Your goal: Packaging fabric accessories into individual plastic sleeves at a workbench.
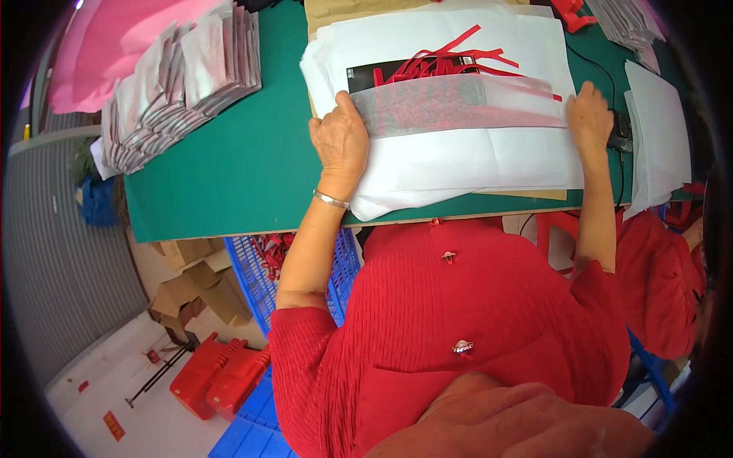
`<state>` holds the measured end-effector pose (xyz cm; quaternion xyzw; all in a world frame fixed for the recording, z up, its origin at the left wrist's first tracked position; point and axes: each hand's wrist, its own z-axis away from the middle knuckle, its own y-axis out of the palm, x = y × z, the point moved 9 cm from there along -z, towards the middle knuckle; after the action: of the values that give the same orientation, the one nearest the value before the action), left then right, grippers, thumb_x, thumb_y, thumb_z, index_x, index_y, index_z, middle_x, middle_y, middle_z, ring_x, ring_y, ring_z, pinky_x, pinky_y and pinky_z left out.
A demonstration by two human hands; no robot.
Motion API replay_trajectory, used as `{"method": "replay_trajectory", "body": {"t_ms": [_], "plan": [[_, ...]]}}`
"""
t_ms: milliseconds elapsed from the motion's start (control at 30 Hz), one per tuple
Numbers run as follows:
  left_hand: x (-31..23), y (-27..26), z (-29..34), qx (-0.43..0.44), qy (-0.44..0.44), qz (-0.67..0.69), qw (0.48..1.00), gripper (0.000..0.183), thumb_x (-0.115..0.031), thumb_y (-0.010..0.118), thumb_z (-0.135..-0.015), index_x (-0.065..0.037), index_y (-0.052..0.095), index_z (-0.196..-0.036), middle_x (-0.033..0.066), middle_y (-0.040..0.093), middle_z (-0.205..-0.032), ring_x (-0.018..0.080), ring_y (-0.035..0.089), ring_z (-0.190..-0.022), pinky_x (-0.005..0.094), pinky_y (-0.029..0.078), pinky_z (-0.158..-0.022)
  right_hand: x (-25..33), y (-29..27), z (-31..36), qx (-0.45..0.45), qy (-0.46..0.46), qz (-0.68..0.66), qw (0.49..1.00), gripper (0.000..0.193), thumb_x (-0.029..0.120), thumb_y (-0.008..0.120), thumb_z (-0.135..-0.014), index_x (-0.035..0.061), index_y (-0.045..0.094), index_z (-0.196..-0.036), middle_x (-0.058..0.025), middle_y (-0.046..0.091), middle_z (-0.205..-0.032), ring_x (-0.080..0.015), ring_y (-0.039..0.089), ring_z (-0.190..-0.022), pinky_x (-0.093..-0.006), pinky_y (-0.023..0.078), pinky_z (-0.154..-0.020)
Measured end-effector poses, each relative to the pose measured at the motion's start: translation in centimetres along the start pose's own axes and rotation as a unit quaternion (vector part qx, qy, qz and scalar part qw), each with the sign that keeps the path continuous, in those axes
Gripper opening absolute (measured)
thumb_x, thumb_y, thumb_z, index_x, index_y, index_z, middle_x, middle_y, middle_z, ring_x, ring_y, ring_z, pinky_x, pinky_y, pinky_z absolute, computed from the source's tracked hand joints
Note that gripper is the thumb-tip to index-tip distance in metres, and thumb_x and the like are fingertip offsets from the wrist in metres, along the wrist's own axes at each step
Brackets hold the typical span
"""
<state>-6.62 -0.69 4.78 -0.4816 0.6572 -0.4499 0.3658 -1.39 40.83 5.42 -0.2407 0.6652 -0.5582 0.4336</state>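
Note:
A translucent whitish sheet (427, 107) is stretched flat between my two hands, over a stack of white paper (473, 164). My left hand (340, 141) is closed on the sheet's left end. Slightly blurred, my right hand (590, 118) has its fingers curled at the right end, apparently pinching that edge. Pinkish-red patches show through the sheet. Beyond its upper edge lie a bundle of narrow red ribbons (427, 69) and a black card (363, 77), both partly covered by it.
Grey-white packets (183, 72) stand in rows on the green table (214, 183), at the far left. White sheets (657, 137) and a small black device (622, 130) with a cable lie at right. Below the table edge is a blue plastic basket (248, 278) with red pieces inside.

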Motion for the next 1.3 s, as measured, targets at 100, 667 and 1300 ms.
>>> {"method": "replay_trajectory", "body": {"t_ms": [100,667,1300], "plan": [[0.4,0.2,0.5,0.011,-0.006,0.021,1.000,0.007,-0.014,0.049,-0.094,-0.008,0.048,-0.098,0.0040,0.059,-0.055,0.0255,0.052,-0.046,0.0335,0.041,-0.065,5.0,-7.7,2.9,-0.321,-0.214,-0.235,0.892,0.043,0.017,0.053,-0.092,0.0024,0.050,-0.132,-0.0183,0.051,-0.139,-0.0317,0.054,-0.123,-0.0425,0.044,-0.101],[0.7,-0.6,0.4,-0.040,-0.021,0.028,0.999,0.002,-0.008,0.050,-0.088,-0.007,0.048,-0.088,0.0053,0.057,-0.055,0.0243,0.054,-0.048,0.0349,0.040,-0.065,5.7,-2.5,2.9,-0.050,-0.154,-0.021,0.987,0.061,0.036,0.046,-0.100,0.0075,0.031,-0.152,-0.0127,0.024,-0.160,-0.0314,0.019,-0.148,-0.0608,0.016,-0.115],[2.1,-0.7,7.9,0.030,-0.489,0.733,0.472,0.037,-0.015,0.053,-0.093,0.007,0.046,-0.122,0.0174,0.062,-0.094,0.0270,0.065,-0.081,0.0342,0.052,-0.073,21.9,-3.3,7.1,-0.073,-0.475,-0.306,0.822,0.060,0.043,0.040,-0.102,0.0095,0.034,-0.151,-0.0057,0.030,-0.158,-0.0234,0.022,-0.148,-0.0445,0.011,-0.122]]}}
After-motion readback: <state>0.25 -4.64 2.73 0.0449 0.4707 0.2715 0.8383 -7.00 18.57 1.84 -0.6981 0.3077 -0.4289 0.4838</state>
